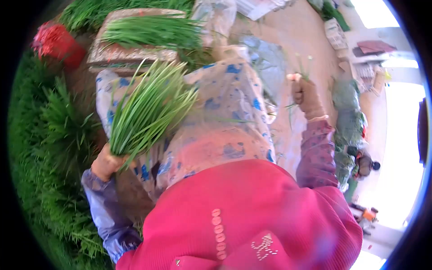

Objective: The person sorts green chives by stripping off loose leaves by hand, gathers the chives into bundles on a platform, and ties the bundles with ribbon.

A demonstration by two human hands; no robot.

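At my left side, my left hand point(108, 163) is closed round the lower end of a thick bunch of chives point(150, 105), which fans up over my lap. The patterned plastic apron point(229, 108) lies across my lap beneath it. Out to the right, my right hand point(308, 96) is held away from the apron, its fingers curled in. A few thin chive stems point(305, 67) stick out of that fist, and it looks slightly blurred. In front of my knees, more chives point(153, 31) lie across a low padded block point(99, 55).
A red bundle of strips point(58, 45) stands at the far left. Piled greens point(49, 148) line the left side. A bluish plastic sheet point(265, 63) lies on the floor. Wrapped green bundles point(346, 108) and a person point(365, 163) are farther right.
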